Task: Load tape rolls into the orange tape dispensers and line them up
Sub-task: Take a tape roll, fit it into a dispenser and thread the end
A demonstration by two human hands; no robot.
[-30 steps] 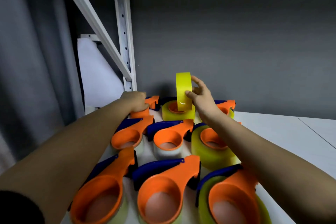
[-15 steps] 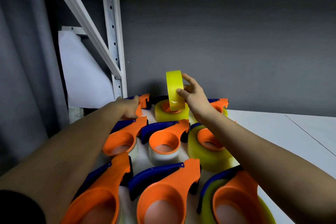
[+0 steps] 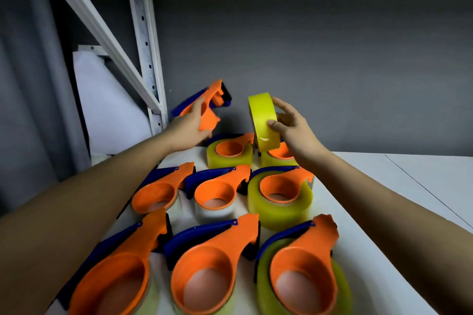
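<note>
While the left hand (image 3: 190,126) grips an empty orange dispenser (image 3: 207,107) aloft, the right hand (image 3: 294,125) pinches a yellow tape roll (image 3: 262,120) upright just beside it

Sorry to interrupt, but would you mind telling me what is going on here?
A person is loading tape dispensers. The left hand holds an empty orange dispenser lifted off the white table, and the right hand holds a yellow tape roll upright beside it, not yet fitted. Eight other dispensers sit in rows on the table.
</note>
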